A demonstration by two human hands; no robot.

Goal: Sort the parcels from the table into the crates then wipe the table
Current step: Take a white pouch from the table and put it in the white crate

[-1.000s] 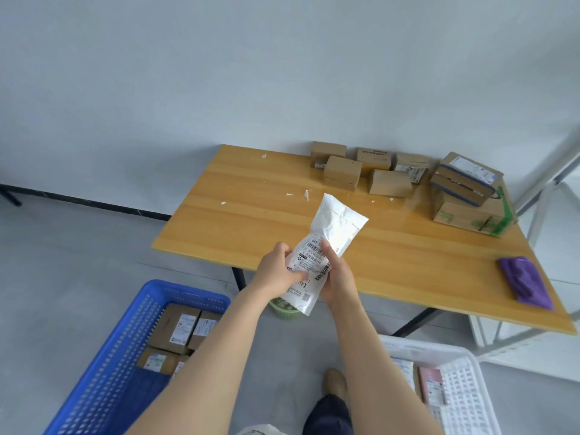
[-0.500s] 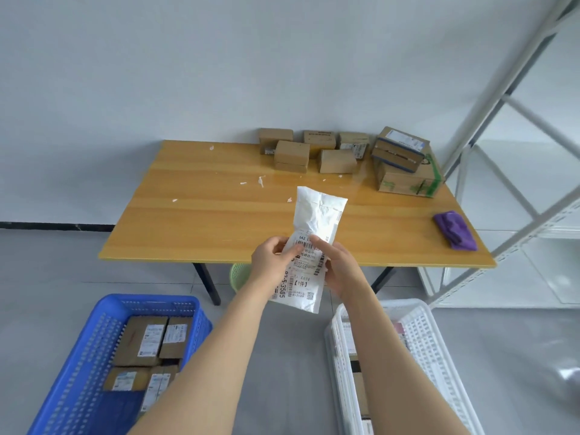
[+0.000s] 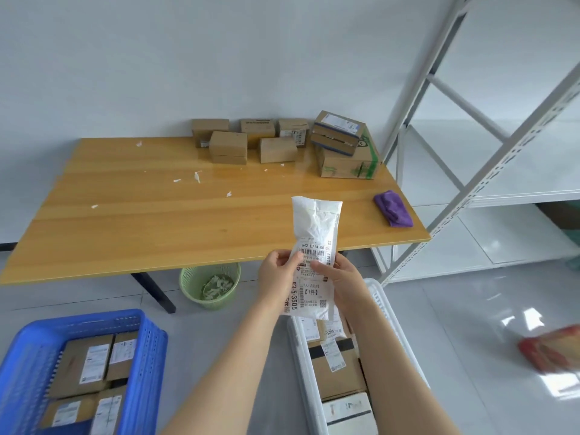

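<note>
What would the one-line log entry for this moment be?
stage: sorting | left hand + right hand: hold white parcel | boxes: on table | cloth: untouched
</note>
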